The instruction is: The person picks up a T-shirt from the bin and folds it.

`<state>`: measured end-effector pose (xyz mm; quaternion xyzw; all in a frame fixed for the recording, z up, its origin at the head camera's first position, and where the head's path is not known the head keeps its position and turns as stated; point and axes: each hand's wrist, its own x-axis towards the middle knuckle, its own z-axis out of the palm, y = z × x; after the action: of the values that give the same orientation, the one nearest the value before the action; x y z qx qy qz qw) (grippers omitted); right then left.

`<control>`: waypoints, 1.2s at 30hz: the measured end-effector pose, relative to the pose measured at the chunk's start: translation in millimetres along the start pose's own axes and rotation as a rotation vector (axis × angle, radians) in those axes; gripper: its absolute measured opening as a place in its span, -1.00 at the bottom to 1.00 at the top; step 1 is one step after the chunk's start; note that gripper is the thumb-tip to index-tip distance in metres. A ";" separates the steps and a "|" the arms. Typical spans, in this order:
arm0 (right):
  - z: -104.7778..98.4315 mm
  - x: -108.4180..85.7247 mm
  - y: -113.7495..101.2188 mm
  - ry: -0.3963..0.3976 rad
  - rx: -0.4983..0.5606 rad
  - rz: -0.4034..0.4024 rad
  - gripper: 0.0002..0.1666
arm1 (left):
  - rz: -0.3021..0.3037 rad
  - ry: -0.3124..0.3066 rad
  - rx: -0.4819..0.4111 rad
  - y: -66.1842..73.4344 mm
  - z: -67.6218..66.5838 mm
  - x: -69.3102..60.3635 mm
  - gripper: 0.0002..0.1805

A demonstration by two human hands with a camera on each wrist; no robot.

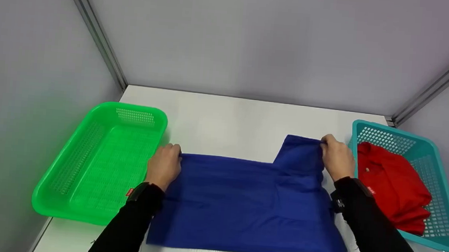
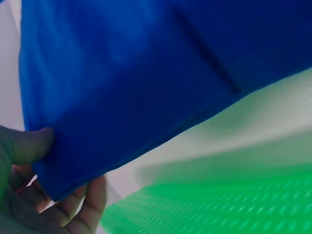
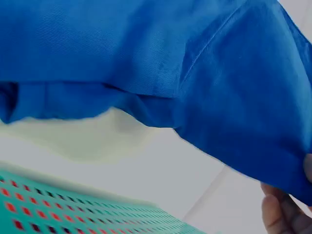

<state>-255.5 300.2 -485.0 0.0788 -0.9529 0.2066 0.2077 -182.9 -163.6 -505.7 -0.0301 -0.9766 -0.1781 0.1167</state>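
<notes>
A dark blue garment (image 1: 222, 206) lies folded lengthwise on the white table, a sleeve-like part (image 1: 300, 152) sticking up at its far right. My left hand (image 1: 164, 166) pinches its far left corner; in the left wrist view the thumb (image 2: 34, 145) presses on the cloth from one side, with fingers behind it. With my right hand (image 1: 338, 157) I grip the end of the sleeve-like part. The right wrist view shows the garment (image 3: 234, 97) hanging from those fingertips (image 3: 273, 214), which are partly cut off by the frame edge.
To the left stands a bright green basket (image 1: 99, 164) with nothing seen in it, close beside my left hand. At the right, a teal basket (image 1: 448, 215) holds a red garment (image 1: 394, 187). Grey panels (image 1: 247, 43) enclose the table (image 1: 225, 110) at the back and sides.
</notes>
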 end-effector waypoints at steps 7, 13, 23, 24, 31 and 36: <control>-14.5 18.9 -11.4 0.084 0.015 -0.016 -0.89 | 0.034 0.127 0.035 -5.7 -4.4 12.0 -0.86; -27.0 5.2 -18.6 -0.011 0.039 -0.136 -0.90 | 0.132 0.123 0.067 -14.0 -5.0 1.6 -0.89; -63.7 -66.1 -4.6 -0.438 0.307 -0.358 -0.81 | 0.223 -0.059 0.116 -21.9 -7.6 -31.7 -0.77; -65.8 -73.1 -1.6 -0.488 0.335 -0.362 -0.80 | 0.220 -0.076 0.125 -22.5 -7.3 -34.8 -0.77; -66.0 -111.2 17.1 -0.856 0.463 -0.310 -0.82 | 0.232 -0.093 0.212 -23.8 0.8 -52.6 -0.87; -56.0 -125.5 21.3 -1.022 0.455 -0.260 -0.82 | 0.269 -0.040 0.293 -23.6 9.7 -61.4 -0.86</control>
<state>-127.1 351.4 -500.1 0.3280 -0.8461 0.3151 -0.2779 -127.7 -183.3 -537.2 -0.1467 -0.9813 -0.0163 0.1233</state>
